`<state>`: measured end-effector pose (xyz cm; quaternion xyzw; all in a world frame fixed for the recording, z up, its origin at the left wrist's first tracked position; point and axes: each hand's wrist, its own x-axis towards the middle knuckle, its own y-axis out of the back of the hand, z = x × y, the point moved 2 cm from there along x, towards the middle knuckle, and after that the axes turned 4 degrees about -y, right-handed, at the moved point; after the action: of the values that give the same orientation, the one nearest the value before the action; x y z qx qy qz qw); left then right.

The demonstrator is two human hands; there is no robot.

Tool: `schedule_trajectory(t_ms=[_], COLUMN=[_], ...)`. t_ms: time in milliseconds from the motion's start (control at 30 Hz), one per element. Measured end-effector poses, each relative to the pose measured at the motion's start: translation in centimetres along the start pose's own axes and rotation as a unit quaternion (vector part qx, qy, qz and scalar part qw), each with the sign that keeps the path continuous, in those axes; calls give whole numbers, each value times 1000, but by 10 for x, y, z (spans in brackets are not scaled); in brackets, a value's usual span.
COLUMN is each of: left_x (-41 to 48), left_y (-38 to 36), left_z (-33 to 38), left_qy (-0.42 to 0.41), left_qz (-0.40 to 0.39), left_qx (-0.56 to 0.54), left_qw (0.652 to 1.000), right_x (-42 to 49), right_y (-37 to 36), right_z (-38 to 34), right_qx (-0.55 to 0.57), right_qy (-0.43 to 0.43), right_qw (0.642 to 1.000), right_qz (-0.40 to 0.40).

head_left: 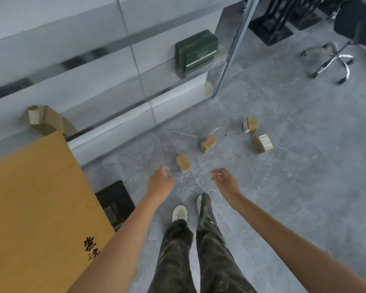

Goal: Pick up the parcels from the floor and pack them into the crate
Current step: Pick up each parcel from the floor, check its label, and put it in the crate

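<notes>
Left hand [160,180] hangs near parcel [184,162].

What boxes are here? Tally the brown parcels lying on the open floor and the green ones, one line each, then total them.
Brown parcels: 4
Green box: 1
Total: 5

I see the nearest parcel [183,162] on the floor [283,187] just ahead of my left hand [160,182]; three more parcels [208,143] lie beyond my right hand [226,179].

Grey floor [283,187] — four parcels [208,143]
</notes>
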<state>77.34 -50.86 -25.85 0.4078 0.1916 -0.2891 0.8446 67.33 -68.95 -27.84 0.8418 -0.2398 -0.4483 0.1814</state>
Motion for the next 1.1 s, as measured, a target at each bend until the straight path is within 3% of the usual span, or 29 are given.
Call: schedule_trajectory(t_ms=[267, 467, 700, 867, 1000, 1100], left_x=[118, 211, 379, 484, 518, 508], left_y=[-70, -190, -322, -381, -407, -407], left_z=[-24, -102, -195, -245, -255, -247], left_qy=[44, 103, 94, 191, 253, 251], left_qz=[-62, -78, -80, -100, -69, -104], left_qx=[-15, -2, 0, -72, -241, -255], left_qw=[997, 992, 992, 974, 935, 928], right_x=[132, 257, 428, 545, 580, 576], right_y=[-52, -144, -248, -310, -354, -348], right_z=[6, 76, 181, 219, 224, 229], right_qx=[-46, -63, -214, -325, -273, -235], right_qy=[-60, -121, 11, 36, 8, -4], right_qw=[996, 987, 973, 942, 958, 970], right_qz=[-44, -89, -87, -75, -87, -54])
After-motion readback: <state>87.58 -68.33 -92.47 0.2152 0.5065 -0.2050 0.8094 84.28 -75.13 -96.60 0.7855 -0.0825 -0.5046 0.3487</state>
